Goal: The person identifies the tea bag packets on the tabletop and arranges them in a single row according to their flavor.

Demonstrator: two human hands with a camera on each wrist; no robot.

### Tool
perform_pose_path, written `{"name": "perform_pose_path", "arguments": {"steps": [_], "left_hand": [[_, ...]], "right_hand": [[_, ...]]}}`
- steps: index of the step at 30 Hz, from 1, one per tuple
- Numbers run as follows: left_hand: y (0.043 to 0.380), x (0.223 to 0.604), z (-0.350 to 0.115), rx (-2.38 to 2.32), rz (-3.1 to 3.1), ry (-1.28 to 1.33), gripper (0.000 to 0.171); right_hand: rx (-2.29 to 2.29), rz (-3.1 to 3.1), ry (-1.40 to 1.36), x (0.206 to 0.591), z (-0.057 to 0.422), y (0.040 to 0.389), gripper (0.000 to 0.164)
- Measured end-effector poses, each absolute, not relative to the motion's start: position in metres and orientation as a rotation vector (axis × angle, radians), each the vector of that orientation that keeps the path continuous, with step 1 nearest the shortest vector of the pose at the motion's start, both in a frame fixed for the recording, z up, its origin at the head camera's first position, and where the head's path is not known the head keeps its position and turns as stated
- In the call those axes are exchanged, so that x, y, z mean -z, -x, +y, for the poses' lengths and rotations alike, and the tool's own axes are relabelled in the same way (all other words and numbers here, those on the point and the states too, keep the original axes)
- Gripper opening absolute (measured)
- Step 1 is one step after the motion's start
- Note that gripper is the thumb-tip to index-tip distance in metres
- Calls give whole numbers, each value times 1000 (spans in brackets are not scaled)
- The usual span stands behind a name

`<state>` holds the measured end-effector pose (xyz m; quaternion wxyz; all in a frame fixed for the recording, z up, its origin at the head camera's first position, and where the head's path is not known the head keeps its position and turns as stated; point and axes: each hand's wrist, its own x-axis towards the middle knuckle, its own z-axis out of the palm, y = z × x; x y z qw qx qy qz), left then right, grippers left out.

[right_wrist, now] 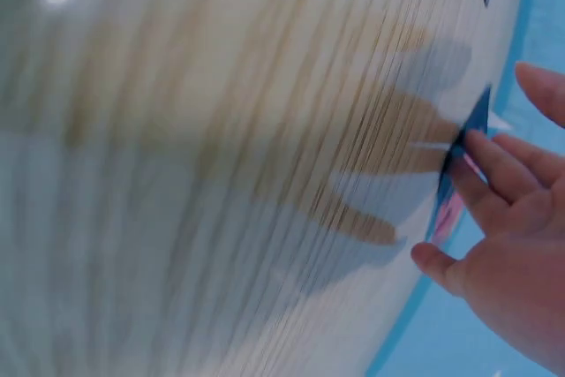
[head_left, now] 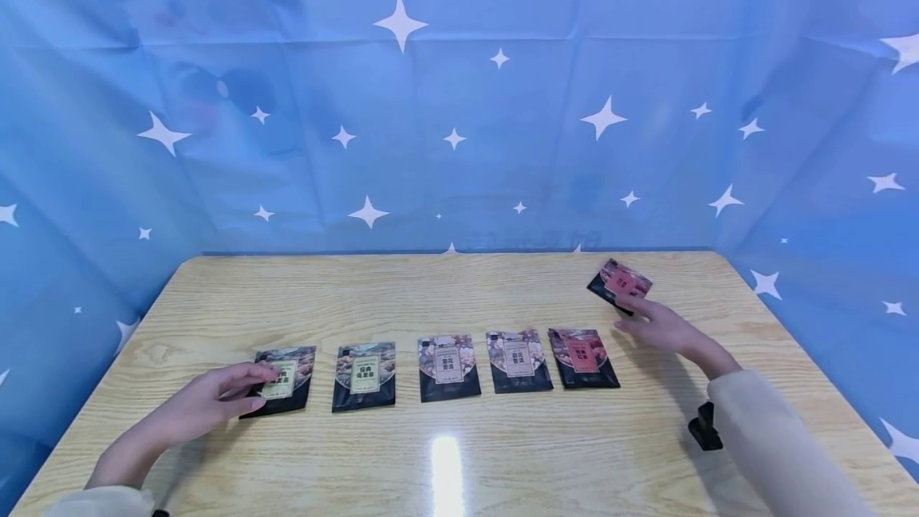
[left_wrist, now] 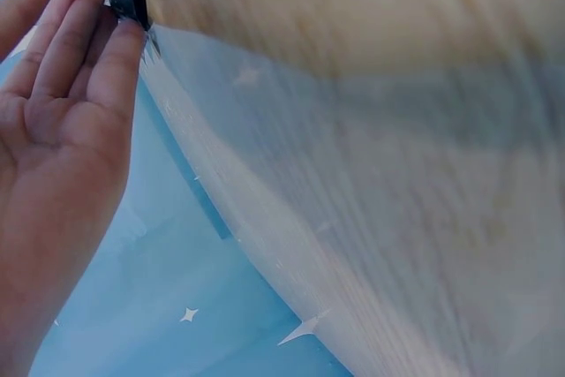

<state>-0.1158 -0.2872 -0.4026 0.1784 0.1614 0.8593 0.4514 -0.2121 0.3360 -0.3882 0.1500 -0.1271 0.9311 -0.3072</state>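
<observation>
My left hand [head_left: 197, 405] rests on the leftmost tea packet [head_left: 294, 389], one with a pale green label, its fingers loosely extended and partly covering it. In the left wrist view the fingers [left_wrist: 115, 68] touch the dark edge of that packet. At the back right, the fingertips of my right hand [head_left: 664, 329] lie on the lower edge of a tilted tea packet [head_left: 623, 284] with a red label. The right wrist view shows those fingers [right_wrist: 499, 169] nearly straight against the packet, with the thumb apart.
Between the hands, several more tea packets lie in a row: one green-labelled [head_left: 364, 376], two pinkish-white-labelled [head_left: 448, 369] and one red-labelled [head_left: 585, 357]. They lie on a wood-grain table [head_left: 402, 294]. A blue curtain [head_left: 459, 142] with white stars hangs behind and along the sides.
</observation>
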Motion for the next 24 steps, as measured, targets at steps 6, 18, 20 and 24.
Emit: {"name": "perform_pose_path", "arguments": {"steps": [6, 18, 20, 24], "left_hand": [[115, 401, -287, -1280, 2430, -459, 41], [114, 402, -287, -1273, 2439, -454, 41], [114, 403, -287, -1272, 2440, -452, 41], [114, 403, -286, -1271, 2440, -444, 41]], "right_hand": [[852, 2647, 428, 386, 353, 197, 55], [869, 2459, 495, 374, 385, 162, 50], [902, 2388, 490, 372, 390, 160, 50], [981, 2339, 508, 370, 398, 158, 49]]}}
